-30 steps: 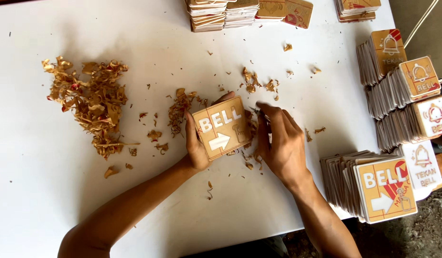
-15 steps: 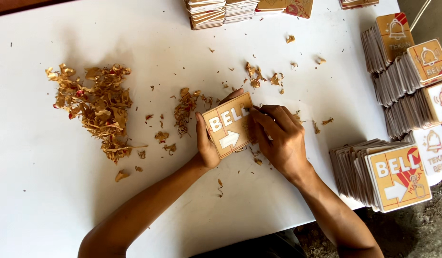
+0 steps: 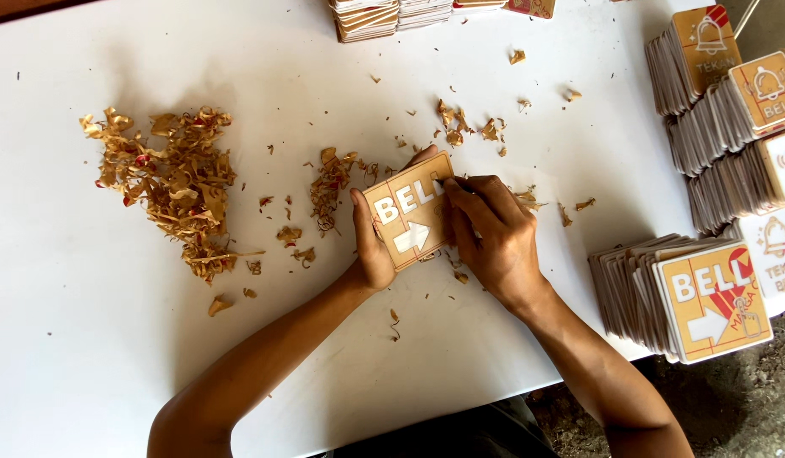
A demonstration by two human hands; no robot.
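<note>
My left hand (image 3: 373, 246) grips a small square sign plate (image 3: 407, 212), tan with white letters and a white arrow, holding it by its left edge just above the white table (image 3: 112, 356). Resting over the plate's right side is my right hand (image 3: 492, 233), whose fingertips press at the upper right corner; whether they pinch a bit of the tan film I cannot tell. Curled tan peelings (image 3: 331, 187) lie just left of the plate.
A big heap of tan and red peelings (image 3: 167, 182) lies at the left. Rows of similar plates (image 3: 664, 293) stand on edge at the right, with more rows (image 3: 723, 110) behind. Stacks of plates (image 3: 392, 15) sit at the far edge. Small scraps (image 3: 464, 125) dot the table.
The plate and both hands have stayed together in mid-table. My right fingers have shifted up along the plate's right side toward its upper corner.
</note>
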